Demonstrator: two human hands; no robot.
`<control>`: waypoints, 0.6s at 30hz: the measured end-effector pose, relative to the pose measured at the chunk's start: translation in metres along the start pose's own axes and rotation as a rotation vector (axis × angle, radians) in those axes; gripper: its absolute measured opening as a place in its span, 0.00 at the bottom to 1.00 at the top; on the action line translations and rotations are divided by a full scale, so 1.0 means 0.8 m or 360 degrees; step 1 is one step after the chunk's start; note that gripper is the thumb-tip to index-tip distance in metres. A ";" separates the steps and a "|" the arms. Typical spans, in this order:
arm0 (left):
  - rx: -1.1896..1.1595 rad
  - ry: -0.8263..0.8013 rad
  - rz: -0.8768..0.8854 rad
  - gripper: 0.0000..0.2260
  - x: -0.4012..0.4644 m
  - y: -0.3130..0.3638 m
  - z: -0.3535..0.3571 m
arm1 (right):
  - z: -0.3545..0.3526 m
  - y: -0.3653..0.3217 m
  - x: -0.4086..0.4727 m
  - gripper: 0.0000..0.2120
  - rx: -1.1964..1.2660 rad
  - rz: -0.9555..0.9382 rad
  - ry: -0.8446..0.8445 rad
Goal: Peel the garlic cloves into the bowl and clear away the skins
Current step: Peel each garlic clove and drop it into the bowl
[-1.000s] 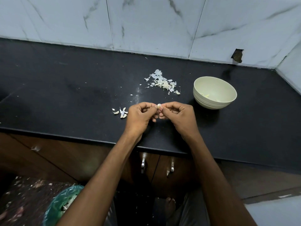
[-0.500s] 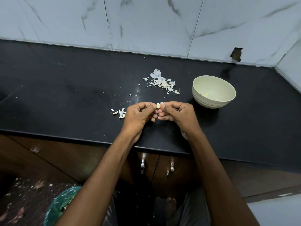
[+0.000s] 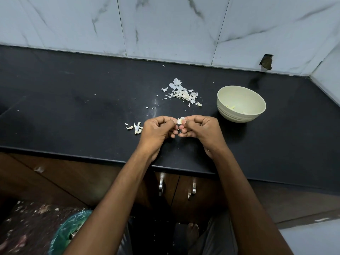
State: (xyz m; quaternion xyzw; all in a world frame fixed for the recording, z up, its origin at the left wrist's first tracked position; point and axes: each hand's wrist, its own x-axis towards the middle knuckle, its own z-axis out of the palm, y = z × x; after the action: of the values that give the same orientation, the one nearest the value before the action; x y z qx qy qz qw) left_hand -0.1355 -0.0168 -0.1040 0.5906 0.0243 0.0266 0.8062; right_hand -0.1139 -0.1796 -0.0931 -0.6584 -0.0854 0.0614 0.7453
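A small garlic clove (image 3: 180,121) with loose skin sits pinched between the fingertips of my left hand (image 3: 157,130) and my right hand (image 3: 201,130), just above the black counter (image 3: 73,115). A few unpeeled cloves (image 3: 136,126) lie on the counter left of my left hand. Beyond my hands is a pile of white garlic skins (image 3: 182,92). The pale cream bowl (image 3: 241,103) stands to the right of my right hand, with a few peeled pieces inside.
A marble-tiled wall (image 3: 165,24) backs the counter and turns a corner at the right. Below the front edge are wooden cabinet doors with metal handles (image 3: 193,190). A bin with a green liner (image 3: 70,234) stands on the floor at lower left.
My hands stay together over the same spot. The skin on the clove has come more loose, and more of the clove shows between my fingertips.
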 end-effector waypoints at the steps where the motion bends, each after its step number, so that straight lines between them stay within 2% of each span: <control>1: -0.0003 0.0001 -0.0007 0.04 0.000 0.000 0.001 | 0.000 -0.001 0.000 0.04 0.0011 0.0005 -0.0002; 6: -0.0111 -0.0017 -0.0053 0.04 -0.003 0.007 0.001 | -0.002 0.000 0.000 0.05 0.0062 -0.0012 0.0012; 10: -0.0090 -0.0052 0.0007 0.09 -0.008 0.008 0.001 | -0.003 0.002 0.001 0.05 0.0040 -0.0046 -0.0020; 18: 0.0049 0.0050 0.0147 0.03 -0.010 0.006 0.003 | -0.005 0.005 0.003 0.06 0.0016 -0.0026 -0.0040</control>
State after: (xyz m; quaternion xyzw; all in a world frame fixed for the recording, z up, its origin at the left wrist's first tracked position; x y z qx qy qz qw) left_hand -0.1434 -0.0182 -0.0989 0.6029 0.0100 0.0727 0.7944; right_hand -0.1105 -0.1821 -0.0970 -0.6530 -0.0996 0.0641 0.7480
